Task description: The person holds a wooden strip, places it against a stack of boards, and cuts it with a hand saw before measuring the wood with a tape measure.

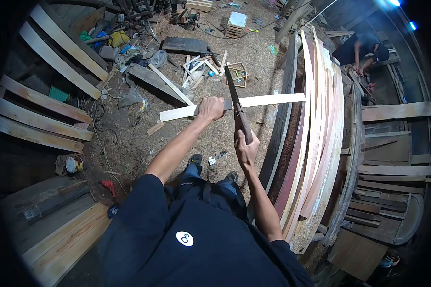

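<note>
A pale wooden strip (273, 99) lies crosswise in front of me, its right end meeting the long boards on the bench. My left hand (210, 109) is closed over the strip left of its middle. At those fingertips is a small grey piece (228, 104) whose kind I cannot make out. My right hand (247, 149) grips the handle of a handsaw (232, 88). The saw's dark blade points away from me and crosses the strip just right of the grey piece. Whether the teeth touch the wood is hidden.
Long boards (323, 129) are stacked on the bench at right. Dark timbers (153, 82), a wooden tray (237, 75) and loose offcuts (196, 67) lie on the shavings-covered floor. Planks (57, 57) lean at left. Another person (361, 50) crouches at far right.
</note>
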Action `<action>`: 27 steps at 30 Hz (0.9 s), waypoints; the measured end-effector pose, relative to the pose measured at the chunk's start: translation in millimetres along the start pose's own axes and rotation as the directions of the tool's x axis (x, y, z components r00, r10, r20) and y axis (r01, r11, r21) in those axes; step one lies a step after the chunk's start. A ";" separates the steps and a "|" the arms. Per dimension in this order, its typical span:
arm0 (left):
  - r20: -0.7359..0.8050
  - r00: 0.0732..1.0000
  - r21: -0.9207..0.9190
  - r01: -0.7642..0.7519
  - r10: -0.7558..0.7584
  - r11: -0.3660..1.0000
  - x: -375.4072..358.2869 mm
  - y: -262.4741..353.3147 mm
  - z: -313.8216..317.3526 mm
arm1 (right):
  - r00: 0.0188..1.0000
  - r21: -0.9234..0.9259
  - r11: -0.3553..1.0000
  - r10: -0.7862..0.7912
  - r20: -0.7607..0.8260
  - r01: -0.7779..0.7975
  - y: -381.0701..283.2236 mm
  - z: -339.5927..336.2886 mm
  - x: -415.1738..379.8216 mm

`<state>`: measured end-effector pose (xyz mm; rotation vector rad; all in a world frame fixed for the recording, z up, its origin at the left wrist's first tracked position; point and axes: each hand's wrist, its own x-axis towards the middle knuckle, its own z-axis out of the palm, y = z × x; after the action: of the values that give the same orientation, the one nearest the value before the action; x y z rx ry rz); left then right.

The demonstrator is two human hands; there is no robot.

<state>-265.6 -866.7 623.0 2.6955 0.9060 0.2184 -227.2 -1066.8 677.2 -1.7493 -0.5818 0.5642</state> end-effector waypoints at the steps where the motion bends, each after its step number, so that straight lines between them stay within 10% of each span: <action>1: -0.003 1.000 -0.001 0.002 -0.002 1.000 0.1 -0.3 0.4 | 1.000 -0.001 1.000 -0.003 0.002 0.003 2.9 0.2 1.4; 21: 0.154 0.983 0.033 0.093 -0.097 0.995 11.6 -2.9 3.2 | 0.987 -0.169 0.973 -0.158 0.010 0.158 20.9 1.3 1.2; 23: 0.355 0.858 -0.078 0.423 -0.371 0.903 20.2 -14.3 -4.0 | 0.995 -0.170 0.985 -0.011 0.096 0.027 -0.5 -5.1 -5.6; 27: 0.192 0.949 -0.032 0.260 -0.250 0.965 15.4 -44.2 24.6 | 0.997 -0.148 0.988 -0.022 0.080 0.034 -23.0 -11.2 -43.9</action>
<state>-272.7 -829.2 586.4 2.4643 1.1561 -0.0619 -255.6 -1098.1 705.3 -1.8630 -0.7181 0.5834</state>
